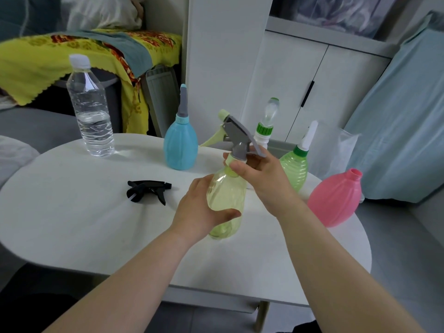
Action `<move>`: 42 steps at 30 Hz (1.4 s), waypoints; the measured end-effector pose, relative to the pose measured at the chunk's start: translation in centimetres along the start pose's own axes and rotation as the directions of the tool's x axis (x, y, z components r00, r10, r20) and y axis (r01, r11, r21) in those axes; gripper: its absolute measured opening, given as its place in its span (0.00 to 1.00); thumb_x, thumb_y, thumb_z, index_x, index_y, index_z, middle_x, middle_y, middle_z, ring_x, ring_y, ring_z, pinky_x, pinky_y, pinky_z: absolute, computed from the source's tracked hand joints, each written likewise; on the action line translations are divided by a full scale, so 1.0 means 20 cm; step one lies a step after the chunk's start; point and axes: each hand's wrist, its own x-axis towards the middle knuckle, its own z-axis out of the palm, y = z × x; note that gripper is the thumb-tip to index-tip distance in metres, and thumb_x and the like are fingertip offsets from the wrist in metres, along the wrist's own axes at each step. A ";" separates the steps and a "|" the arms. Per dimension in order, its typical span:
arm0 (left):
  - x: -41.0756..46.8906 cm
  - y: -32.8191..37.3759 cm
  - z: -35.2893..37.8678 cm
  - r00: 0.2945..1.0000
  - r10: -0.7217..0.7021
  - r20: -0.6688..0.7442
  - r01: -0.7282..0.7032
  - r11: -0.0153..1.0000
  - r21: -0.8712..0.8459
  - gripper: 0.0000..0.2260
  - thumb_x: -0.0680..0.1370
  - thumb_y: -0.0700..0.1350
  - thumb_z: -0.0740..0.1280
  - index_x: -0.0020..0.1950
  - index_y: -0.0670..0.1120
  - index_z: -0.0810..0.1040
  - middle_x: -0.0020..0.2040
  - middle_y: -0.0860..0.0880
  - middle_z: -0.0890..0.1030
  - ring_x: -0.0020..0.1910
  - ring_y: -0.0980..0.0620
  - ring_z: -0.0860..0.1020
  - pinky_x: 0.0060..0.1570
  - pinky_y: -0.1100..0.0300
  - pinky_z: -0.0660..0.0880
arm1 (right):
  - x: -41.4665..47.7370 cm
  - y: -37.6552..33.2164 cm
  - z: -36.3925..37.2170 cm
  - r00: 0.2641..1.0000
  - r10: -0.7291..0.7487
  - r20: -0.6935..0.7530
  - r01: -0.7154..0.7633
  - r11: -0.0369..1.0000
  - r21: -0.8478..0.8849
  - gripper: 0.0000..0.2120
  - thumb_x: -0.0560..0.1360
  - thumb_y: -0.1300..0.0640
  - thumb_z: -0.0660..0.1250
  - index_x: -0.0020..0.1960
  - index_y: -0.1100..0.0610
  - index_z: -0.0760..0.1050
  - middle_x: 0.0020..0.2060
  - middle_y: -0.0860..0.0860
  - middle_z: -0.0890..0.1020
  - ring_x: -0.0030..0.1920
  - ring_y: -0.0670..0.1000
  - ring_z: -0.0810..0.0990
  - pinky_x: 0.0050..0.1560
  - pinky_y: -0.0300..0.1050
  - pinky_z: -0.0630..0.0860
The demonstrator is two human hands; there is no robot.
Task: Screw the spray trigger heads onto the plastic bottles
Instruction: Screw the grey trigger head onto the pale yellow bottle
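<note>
A pale yellow transparent bottle (pixel 224 195) stands in the middle of the white table (pixel 96 224). My left hand (pixel 197 210) grips its body from the left. A grey and light-green spray trigger head (pixel 236 134) sits on its neck, and my right hand (pixel 258 174) pinches the collar of that head. A loose black trigger head (pixel 147 191) lies on the table to the left. An open-necked pink bottle (pixel 335 198) with no head stands at the right edge.
A clear water bottle (pixel 92 111) stands at the back left. A blue bottle with a grey nozzle (pixel 180 143), a white bottle with a green collar (pixel 264 131) and a green ribbed bottle (pixel 296 167) stand behind. White cabinets rise beyond the table.
</note>
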 end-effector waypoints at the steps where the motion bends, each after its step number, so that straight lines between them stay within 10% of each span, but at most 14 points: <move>1: 0.00 0.00 0.00 1.000 0.000 -0.003 0.000 1.000 -0.001 0.37 0.61 0.52 0.75 0.66 0.51 0.62 0.64 0.50 0.68 0.62 0.50 0.68 0.60 0.54 0.65 | -0.01 0.00 0.00 1.000 -0.020 -0.006 0.020 1.000 -0.020 0.12 0.68 0.66 0.69 0.46 0.52 0.73 0.44 0.48 0.80 0.43 0.39 0.80 0.45 0.28 0.76; 12: 0.04 0.02 -0.12 0.964 0.003 0.267 0.044 0.985 -0.169 0.34 0.65 0.45 0.74 0.66 0.54 0.62 0.57 0.59 0.68 0.58 0.61 0.65 0.54 0.64 0.60 | -0.02 0.00 0.02 0.997 -0.069 -0.041 0.065 0.994 -0.088 0.15 0.67 0.66 0.70 0.37 0.50 0.67 0.35 0.45 0.75 0.41 0.48 0.73 0.38 0.29 0.71; 18: -0.02 0.06 0.01 0.989 -0.005 -0.147 0.001 1.000 -0.027 0.32 0.61 0.49 0.77 0.60 0.48 0.67 0.51 0.56 0.69 0.50 0.57 0.68 0.51 0.62 0.65 | -0.01 0.02 0.04 0.987 -0.100 -0.123 0.080 0.985 -0.153 0.17 0.66 0.63 0.71 0.34 0.48 0.64 0.34 0.43 0.75 0.36 0.42 0.74 0.34 0.24 0.69; 24: 0.05 0.05 -0.10 0.975 0.015 0.222 0.021 0.987 -0.159 0.34 0.65 0.44 0.74 0.67 0.53 0.62 0.58 0.59 0.68 0.60 0.59 0.66 0.54 0.65 0.60 | 0.00 0.02 0.02 0.996 -0.075 -0.045 0.071 0.993 -0.098 0.15 0.66 0.64 0.71 0.36 0.50 0.66 0.35 0.46 0.76 0.38 0.51 0.73 0.40 0.35 0.72; 31: 0.00 0.05 0.05 0.986 0.013 -0.169 -0.008 1.000 0.030 0.34 0.59 0.53 0.76 0.60 0.47 0.66 0.58 0.50 0.75 0.59 0.50 0.72 0.53 0.61 0.65 | -0.02 0.07 0.09 0.950 -0.198 -0.242 0.143 0.963 -0.228 0.19 0.66 0.59 0.72 0.33 0.44 0.62 0.30 0.38 0.72 0.30 0.33 0.72 0.32 0.23 0.66; 36: 0.04 0.06 0.01 0.996 -0.007 -0.084 0.014 0.997 0.080 0.33 0.60 0.54 0.76 0.59 0.47 0.66 0.58 0.49 0.76 0.60 0.47 0.72 0.55 0.56 0.67 | -0.04 0.07 0.06 0.978 -0.158 -0.136 0.117 0.956 -0.270 0.12 0.70 0.56 0.67 0.38 0.42 0.65 0.39 0.37 0.76 0.44 0.37 0.76 0.43 0.25 0.70; 42: 0.03 0.06 0.00 0.998 -0.004 -0.061 0.008 0.997 0.071 0.33 0.61 0.52 0.76 0.60 0.47 0.66 0.59 0.48 0.75 0.60 0.48 0.72 0.51 0.60 0.64 | -0.04 0.02 -0.01 0.988 -0.133 -0.082 0.110 0.965 -0.240 0.11 0.70 0.61 0.68 0.38 0.45 0.71 0.37 0.40 0.79 0.39 0.34 0.78 0.41 0.25 0.71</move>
